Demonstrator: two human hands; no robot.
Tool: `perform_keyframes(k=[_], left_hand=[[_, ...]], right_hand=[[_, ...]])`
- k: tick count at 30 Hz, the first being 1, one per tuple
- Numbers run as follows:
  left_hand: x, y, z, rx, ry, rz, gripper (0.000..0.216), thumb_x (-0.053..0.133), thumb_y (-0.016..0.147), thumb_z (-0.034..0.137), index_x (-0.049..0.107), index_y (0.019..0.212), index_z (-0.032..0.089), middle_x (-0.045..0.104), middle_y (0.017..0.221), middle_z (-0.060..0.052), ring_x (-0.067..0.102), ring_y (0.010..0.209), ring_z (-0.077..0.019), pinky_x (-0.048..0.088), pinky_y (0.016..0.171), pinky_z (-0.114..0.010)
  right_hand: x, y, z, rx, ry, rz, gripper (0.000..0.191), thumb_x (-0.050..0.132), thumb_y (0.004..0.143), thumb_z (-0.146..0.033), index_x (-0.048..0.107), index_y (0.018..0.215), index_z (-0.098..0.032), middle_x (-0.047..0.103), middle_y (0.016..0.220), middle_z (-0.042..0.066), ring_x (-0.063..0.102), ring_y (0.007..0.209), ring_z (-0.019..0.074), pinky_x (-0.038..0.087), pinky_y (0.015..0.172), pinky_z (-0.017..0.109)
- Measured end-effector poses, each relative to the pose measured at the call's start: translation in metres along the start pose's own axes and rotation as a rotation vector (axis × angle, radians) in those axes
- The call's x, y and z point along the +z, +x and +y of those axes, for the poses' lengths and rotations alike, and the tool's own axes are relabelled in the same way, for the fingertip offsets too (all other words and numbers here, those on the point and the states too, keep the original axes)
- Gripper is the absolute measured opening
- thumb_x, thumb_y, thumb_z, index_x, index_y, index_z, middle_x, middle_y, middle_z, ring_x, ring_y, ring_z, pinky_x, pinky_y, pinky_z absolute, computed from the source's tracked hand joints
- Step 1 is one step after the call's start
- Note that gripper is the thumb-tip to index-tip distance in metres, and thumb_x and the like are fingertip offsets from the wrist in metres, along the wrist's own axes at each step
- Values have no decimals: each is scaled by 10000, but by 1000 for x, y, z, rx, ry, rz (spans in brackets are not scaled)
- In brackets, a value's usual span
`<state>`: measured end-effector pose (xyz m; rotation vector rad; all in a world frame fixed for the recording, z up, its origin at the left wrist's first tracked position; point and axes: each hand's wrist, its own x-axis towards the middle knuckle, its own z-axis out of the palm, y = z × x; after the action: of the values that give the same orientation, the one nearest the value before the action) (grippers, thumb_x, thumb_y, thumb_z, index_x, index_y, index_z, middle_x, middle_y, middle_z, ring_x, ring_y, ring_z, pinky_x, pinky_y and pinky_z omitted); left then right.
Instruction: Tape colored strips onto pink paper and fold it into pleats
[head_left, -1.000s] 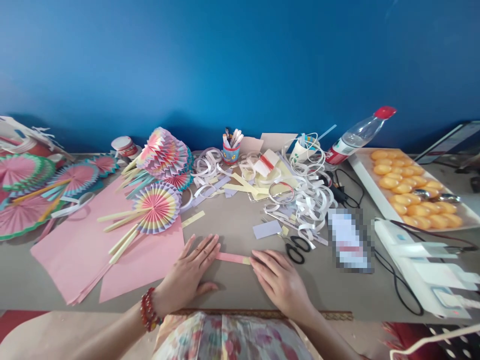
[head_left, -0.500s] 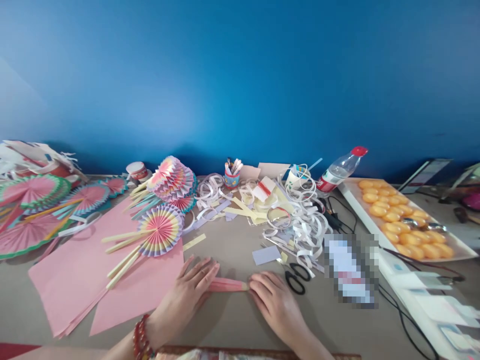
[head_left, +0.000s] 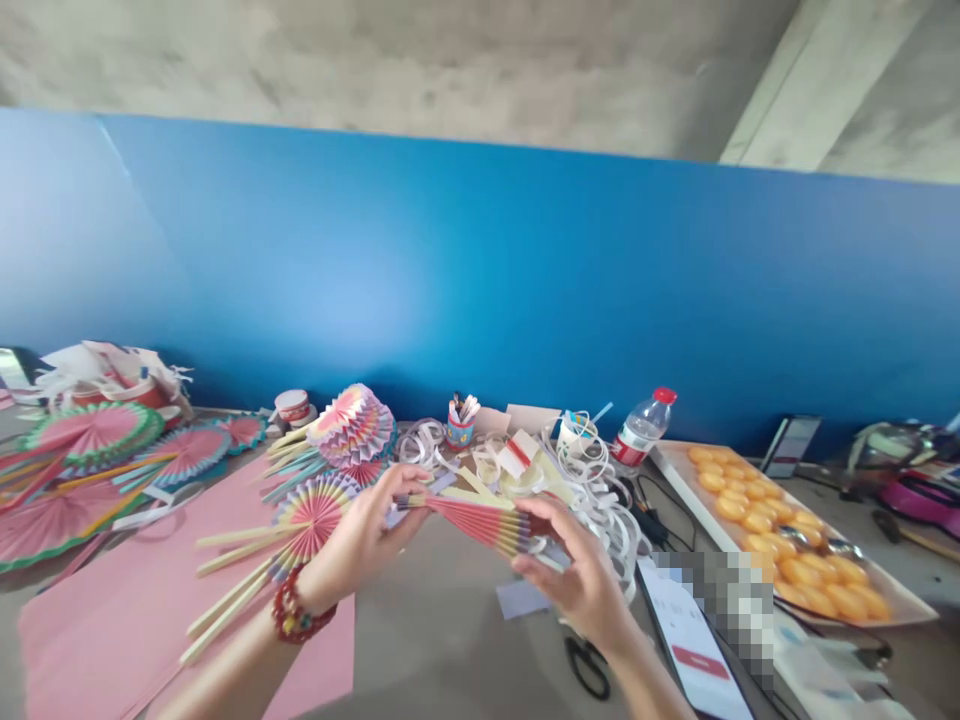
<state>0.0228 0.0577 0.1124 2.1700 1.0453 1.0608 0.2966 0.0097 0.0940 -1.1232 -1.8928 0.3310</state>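
Between my two hands, raised above the table, is a pleated paper fan strip (head_left: 480, 522), pink in the middle with yellow and purple edges. My left hand (head_left: 379, 520) pinches its left end, where the folds are tight. The fingers and thumb of my right hand (head_left: 566, 560) hold the right end, and the pleats there are slightly spread. A red bead bracelet (head_left: 294, 610) circles my left wrist. Just past my left hand lies a finished round paper fan (head_left: 315, 515) with pale yellow sticks, on pink paper sheets (head_left: 225, 610). Black-handled scissors (head_left: 586, 668) lie below my right hand.
More paper fans (head_left: 94, 435) lie at the left. White paper strips (head_left: 607, 500) are heaped by a plastic bottle (head_left: 643, 430) and a pen cup (head_left: 460, 425). A phone (head_left: 686, 640) lies right, near a tray (head_left: 911, 605) of orange, egg-shaped pieces. A blue partition (head_left: 480, 280) stands behind.
Both hands have risen from the tabletop, lifting the folded paper, which was pressed flat before and now has its pleats partly spread. The view has tilted upward.
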Motion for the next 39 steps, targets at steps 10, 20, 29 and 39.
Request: perform_keyframes(k=[10, 20, 29, 39], left_hand=[[-12, 28, 14, 129, -80, 39, 192, 515, 957, 346, 629, 1027, 208, 652, 1162, -74, 607, 1090, -205, 477, 935, -300], [-6, 32, 1, 137, -35, 53, 135, 561, 940, 310, 632, 1023, 231, 689, 989, -15, 643, 906, -156, 467, 921, -277], [-6, 33, 3, 268, -10, 118, 79, 553, 930, 185, 627, 919, 211, 692, 917, -22, 641, 890, -159, 388, 1036, -379], [49, 33, 6, -153, -1147, 155, 451, 715, 813, 416, 606, 1210, 230, 620, 1254, -111, 603, 1110, -287, 490, 956, -446]], right_hand=[[-30, 44, -19, -133, -138, 17, 127, 589, 909, -316, 620, 997, -231, 671, 924, 58, 647, 844, 186, 526, 738, 262], [-30, 39, -4, -274, -78, 33, 51, 570, 904, -178, 598, 900, -220, 639, 787, 27, 622, 715, 157, 485, 639, 237], [-28, 44, 4, -369, -78, 19, 102, 565, 890, -115, 569, 874, -216, 632, 767, 23, 610, 705, 152, 470, 635, 250], [13, 36, 4, -403, -205, 421, 265, 635, 818, -46, 599, 1029, -202, 663, 843, 55, 643, 780, 184, 517, 703, 291]])
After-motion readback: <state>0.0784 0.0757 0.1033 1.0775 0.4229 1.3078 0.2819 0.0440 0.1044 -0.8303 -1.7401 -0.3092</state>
